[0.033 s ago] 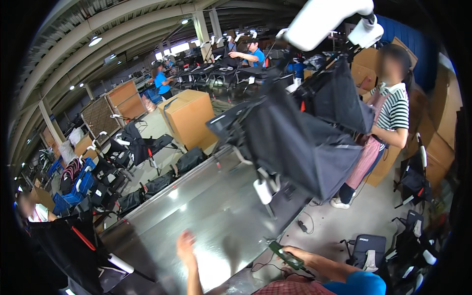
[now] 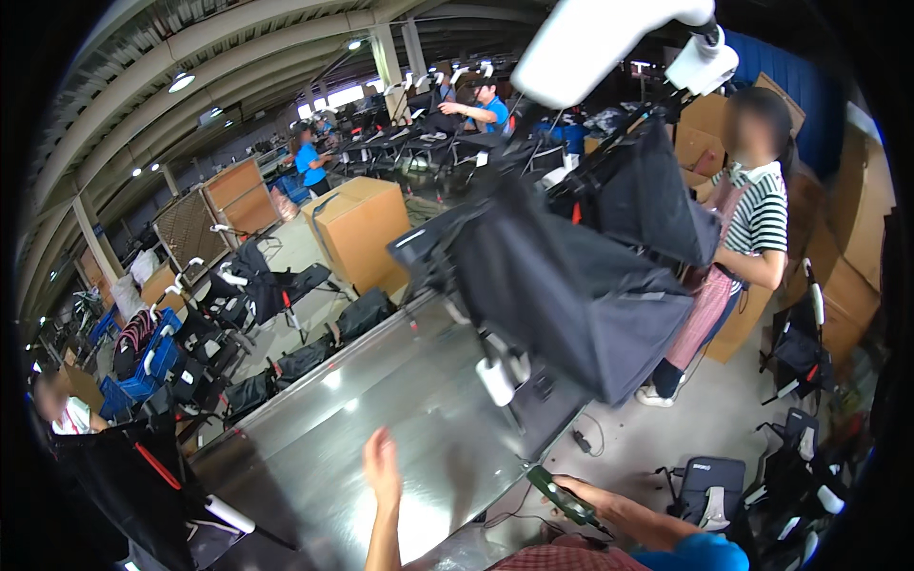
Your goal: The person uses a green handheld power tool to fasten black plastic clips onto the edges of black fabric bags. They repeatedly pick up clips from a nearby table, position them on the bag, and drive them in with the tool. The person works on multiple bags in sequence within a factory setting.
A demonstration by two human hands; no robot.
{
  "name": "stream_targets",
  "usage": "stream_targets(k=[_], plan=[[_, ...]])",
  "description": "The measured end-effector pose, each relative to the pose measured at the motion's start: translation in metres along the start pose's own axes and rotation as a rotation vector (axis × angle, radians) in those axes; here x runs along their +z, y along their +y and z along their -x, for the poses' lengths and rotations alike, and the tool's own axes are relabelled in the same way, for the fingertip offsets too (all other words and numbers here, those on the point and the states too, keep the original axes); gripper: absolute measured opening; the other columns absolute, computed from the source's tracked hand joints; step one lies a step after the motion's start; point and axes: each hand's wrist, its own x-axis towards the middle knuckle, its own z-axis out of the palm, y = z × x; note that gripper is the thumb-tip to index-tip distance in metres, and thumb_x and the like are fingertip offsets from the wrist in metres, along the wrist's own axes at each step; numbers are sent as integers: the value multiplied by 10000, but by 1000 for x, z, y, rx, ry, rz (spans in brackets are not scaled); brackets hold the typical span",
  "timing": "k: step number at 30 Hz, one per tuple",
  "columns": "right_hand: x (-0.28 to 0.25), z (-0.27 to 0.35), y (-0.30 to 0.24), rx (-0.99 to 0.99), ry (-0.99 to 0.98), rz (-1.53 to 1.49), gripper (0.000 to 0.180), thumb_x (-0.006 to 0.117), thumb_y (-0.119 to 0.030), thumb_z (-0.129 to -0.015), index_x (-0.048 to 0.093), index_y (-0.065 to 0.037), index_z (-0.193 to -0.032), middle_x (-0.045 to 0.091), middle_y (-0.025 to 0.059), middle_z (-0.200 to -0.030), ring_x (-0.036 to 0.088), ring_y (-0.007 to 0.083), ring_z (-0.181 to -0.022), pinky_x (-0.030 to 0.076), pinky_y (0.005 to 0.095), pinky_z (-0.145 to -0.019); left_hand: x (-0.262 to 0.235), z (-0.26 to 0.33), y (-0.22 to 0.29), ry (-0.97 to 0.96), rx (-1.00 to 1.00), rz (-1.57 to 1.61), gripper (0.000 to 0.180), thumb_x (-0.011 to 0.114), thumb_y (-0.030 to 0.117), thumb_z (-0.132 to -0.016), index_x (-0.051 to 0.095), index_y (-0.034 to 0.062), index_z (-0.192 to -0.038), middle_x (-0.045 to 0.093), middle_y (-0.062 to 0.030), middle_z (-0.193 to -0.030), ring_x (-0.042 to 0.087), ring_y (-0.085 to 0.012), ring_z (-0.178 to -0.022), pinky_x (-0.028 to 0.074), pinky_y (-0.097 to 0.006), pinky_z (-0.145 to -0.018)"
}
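Note:
My left hand (image 2: pixel 383 466) is raised above the shiny metal worktable (image 2: pixel 333 404), holding nothing, with its fingers stretched out. In my right hand (image 2: pixel 583 491) is a dark green corded electric screwdriver (image 2: pixel 560 497), held low by the table's near right edge; its tip points up and left. Ahead of both hands a large black fabric item on a tubular frame (image 2: pixel 562 276), like a stroller, stands on the table, touched by neither hand. It is somewhat blurred. White sleeves cover parts of its frame, and a big white padded tube (image 2: pixel 590 52) looms at the top.
A person in a striped shirt (image 2: pixel 762 214) stands at the right beside the black fabric. Another black frame (image 2: pixel 114 476) is at the lower left, near a seated person. A cardboard box (image 2: pixel 357 228) stands beyond the table. Black folded parts (image 2: pixel 714 485) lie on the floor at right.
My left hand has moved slightly right and up over the table. The black fabric item sits a little further left in view. My right hand keeps hold of the electric screwdriver.

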Motion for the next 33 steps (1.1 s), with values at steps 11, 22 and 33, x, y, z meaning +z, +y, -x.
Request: stream_targets(k=[11,22,33], plan=[[-74,73,3,-154,76,-290,627,514,-527,-912,385,-118,-1370,610,98,-1092,619,188,-864,522,307,-697,150,-158,41,245,93,215,417,531,223,-949,487,-3,-1297,547,-112,-1213,539,-195,-1087,438,-317,-934],[-56,56,-17,-118,-93,-142,680,536,-539,-888,372,-105,-1384,606,101,-1083,613,185,-869,513,304,-709,84,-167,36,224,78,104,397,533,222,-943,513,-20,-1256,587,-95,-1137,561,-153,-1012,466,-298,-865],[107,27,34,62,-496,355,733,559,-551,-863,360,-91,-1398,603,105,-1074,607,183,-874,505,302,-720,-178,-100,27,229,51,-54,380,536,220,-936,539,-37,-1216,628,-78,-1061,583,-111,-938,494,-280,-796]])
